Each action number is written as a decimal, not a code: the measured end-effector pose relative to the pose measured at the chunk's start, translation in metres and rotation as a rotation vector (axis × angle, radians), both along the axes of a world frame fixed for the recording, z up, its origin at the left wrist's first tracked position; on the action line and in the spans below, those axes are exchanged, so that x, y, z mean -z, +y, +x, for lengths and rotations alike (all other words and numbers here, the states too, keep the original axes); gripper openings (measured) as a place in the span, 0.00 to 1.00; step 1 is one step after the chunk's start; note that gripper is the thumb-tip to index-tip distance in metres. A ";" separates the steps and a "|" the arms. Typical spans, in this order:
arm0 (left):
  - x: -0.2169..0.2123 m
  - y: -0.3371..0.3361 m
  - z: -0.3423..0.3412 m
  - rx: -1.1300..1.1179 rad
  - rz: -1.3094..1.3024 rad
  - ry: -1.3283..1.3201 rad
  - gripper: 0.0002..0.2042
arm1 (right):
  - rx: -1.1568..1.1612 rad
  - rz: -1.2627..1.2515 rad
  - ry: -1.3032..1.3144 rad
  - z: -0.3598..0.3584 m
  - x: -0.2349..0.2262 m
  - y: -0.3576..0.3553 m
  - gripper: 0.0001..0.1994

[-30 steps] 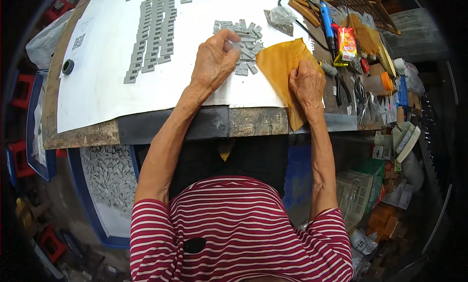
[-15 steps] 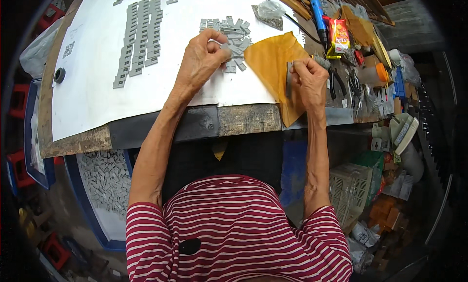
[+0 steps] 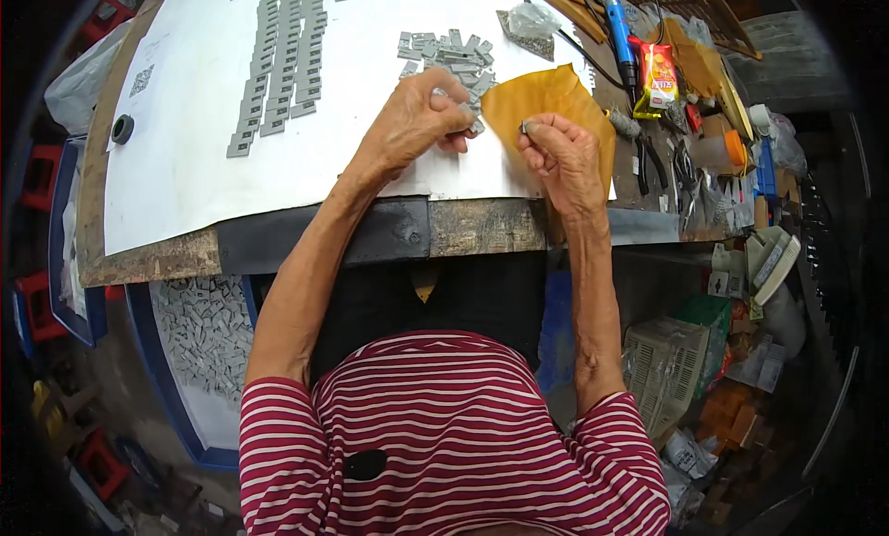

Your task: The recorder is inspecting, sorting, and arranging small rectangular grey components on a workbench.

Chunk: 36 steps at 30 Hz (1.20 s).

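Note:
My left hand (image 3: 419, 127) is closed in a pinch over the white sheet, with a small flat grey piece (image 3: 475, 126) at its fingertips. To its right my right hand (image 3: 567, 162) is closed, gripping a thin dark strip (image 3: 524, 128); only its end shows, and the rest is hidden by the fingers. A creased yellow-brown sheet (image 3: 542, 92) lies behind and beneath the right hand. Just beyond the left hand is a loose pile of grey pieces (image 3: 454, 53). Overlapping columns of similar grey pieces (image 3: 278, 78) are laid out farther left.
White paper (image 3: 185, 166) covers much of the worn table. At right lie a blue pen-shaped tool (image 3: 620, 27), a red-yellow packet (image 3: 657, 76), pliers (image 3: 651, 163) and an orange-capped jar (image 3: 720, 152). A black ring (image 3: 122, 129) sits at left. Below stands a blue-rimmed bin (image 3: 167, 379) of grey pieces.
My left hand has moved right and slightly nearer, toward the right hand. The dark strip, earlier upright and showing its length, is now turned, with only an end visible. The view has shifted slightly.

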<state>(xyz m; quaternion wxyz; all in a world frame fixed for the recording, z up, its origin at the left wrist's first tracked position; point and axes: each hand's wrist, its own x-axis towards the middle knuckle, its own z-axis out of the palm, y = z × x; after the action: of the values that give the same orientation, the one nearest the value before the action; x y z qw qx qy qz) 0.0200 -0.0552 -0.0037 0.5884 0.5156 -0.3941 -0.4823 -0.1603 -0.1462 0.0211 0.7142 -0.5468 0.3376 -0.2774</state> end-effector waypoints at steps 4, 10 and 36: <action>-0.002 0.001 0.000 0.040 0.005 0.005 0.10 | -0.047 0.001 0.010 0.005 0.002 0.005 0.05; -0.001 0.001 0.001 0.075 -0.005 0.012 0.10 | -0.064 0.004 0.014 0.011 0.002 0.016 0.05; 0.002 0.000 -0.003 0.031 -0.053 -0.018 0.10 | 0.007 -0.039 -0.083 0.020 0.013 0.029 0.04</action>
<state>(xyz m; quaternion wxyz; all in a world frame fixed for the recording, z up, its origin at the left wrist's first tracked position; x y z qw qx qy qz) 0.0174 -0.0554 -0.0061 0.5907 0.4979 -0.4199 -0.4763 -0.1400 -0.1168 0.0077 0.7158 -0.5474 0.3040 -0.3090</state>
